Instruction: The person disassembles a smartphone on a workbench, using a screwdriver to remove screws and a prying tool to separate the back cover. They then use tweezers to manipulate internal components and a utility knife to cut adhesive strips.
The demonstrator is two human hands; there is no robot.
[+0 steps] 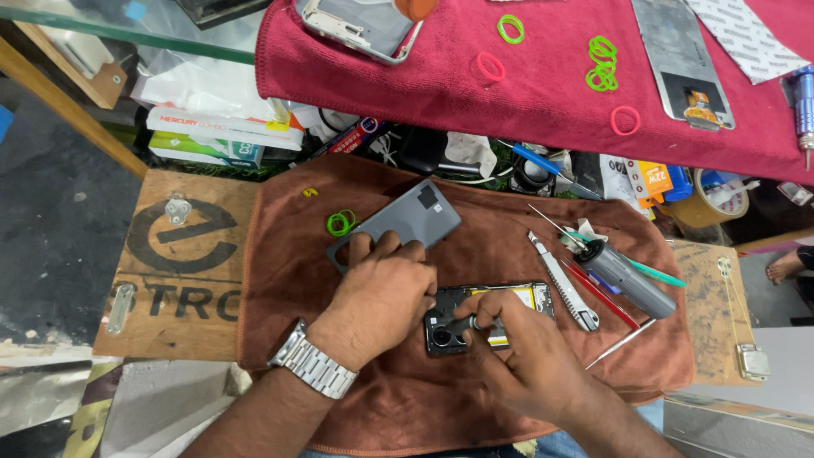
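Here the left hand (381,293) lies fingers down on the grey back cover (398,222). The right hand (517,352) pinches a small tool (462,323) over the opened phone (517,298).

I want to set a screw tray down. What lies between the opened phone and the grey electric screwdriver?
In the head view, a utility knife lies between the opened phone and the grey electric screwdriver, on the brown cloth.

1. Landmark: brown cloth (407,399).
2. White flat box (225,127) with a red stripe lies beyond the cloth's far left corner.
3. Green-and-white box (203,151) sits under it.
4. Small orange packet (655,180) stands past the cloth's far right corner.
5. Printed white sheet (746,34), far right, well beyond the cloth.
6. Wooden board (182,267) with a black painted emblem, just left of the cloth.
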